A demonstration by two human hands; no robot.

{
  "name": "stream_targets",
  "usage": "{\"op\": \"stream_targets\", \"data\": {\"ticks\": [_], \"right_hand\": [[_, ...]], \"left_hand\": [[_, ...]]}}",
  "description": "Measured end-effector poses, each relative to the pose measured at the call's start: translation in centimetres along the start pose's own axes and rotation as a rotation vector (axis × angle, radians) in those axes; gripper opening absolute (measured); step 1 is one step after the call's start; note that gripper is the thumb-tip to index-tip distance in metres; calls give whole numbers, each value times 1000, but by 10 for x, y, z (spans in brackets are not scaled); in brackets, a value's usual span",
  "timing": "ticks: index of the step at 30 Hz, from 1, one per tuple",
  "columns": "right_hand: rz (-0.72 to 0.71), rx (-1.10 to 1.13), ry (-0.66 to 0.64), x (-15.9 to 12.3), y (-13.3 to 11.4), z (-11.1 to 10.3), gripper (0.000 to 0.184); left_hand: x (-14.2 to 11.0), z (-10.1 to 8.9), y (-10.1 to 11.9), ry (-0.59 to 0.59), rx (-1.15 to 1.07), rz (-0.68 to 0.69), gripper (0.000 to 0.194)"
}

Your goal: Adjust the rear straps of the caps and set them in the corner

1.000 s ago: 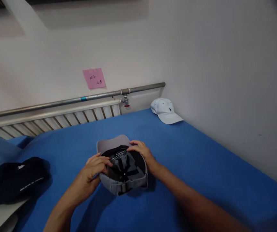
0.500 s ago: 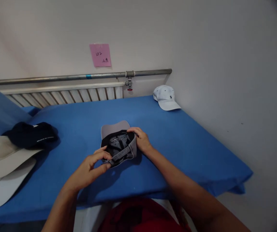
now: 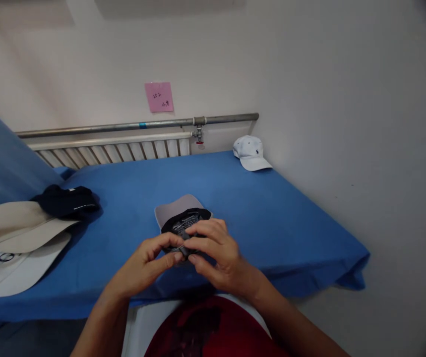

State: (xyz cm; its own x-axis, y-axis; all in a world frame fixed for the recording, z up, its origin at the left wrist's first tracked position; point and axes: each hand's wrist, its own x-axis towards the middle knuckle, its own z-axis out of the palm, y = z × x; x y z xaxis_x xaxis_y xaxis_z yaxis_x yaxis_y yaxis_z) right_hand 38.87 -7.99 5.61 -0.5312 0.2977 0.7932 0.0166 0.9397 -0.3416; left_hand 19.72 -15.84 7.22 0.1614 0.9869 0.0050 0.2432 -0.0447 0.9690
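I see a grey cap (image 3: pixel 185 221) inside-up near the front edge of a blue cloth (image 3: pixel 242 203), its brim (image 3: pixel 177 207) at the far side. The left hand (image 3: pixel 138 267) and right hand (image 3: pixel 224 257) nearly meet at its back band (image 3: pixel 185 251), each pinching with fingers and thumb almost together. It looks light and soft-crowned with a stiffer brim, so band or brim edge should give good hold

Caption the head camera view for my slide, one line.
Left hand and right hand hold the back of a gray cap above a blue cloth, white cap beyond.
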Motion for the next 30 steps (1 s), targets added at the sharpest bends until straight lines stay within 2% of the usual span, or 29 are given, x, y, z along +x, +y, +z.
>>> {"op": "stream_targets", "data": {"ticks": [4,7,11,15,22,26,30], "right_hand": [[-7,-12,-14,-2,5,0,12],[41,-14,-37,-3,4,-2,11],[72,-30,-34,-4,-2,-6,12],[86,35,-114,-6,-4,-5,17],[329,133,-165,-6,-9,4,14],[364,83,-264,-1,-14,5,15],[411,108,-309,2,-16,7,17]], "left_hand": [[2,9,9,36,-126,-95,36],[3,12,15,66,-118,-97,41],[1,18,17,100,7,-80,41],[0,24,16,125,227,-51,43],[-4,30,13,117,470,-11,48],[-7,34,7,143,568,43,52],[-8,37,5,152,635,59,55]]}}
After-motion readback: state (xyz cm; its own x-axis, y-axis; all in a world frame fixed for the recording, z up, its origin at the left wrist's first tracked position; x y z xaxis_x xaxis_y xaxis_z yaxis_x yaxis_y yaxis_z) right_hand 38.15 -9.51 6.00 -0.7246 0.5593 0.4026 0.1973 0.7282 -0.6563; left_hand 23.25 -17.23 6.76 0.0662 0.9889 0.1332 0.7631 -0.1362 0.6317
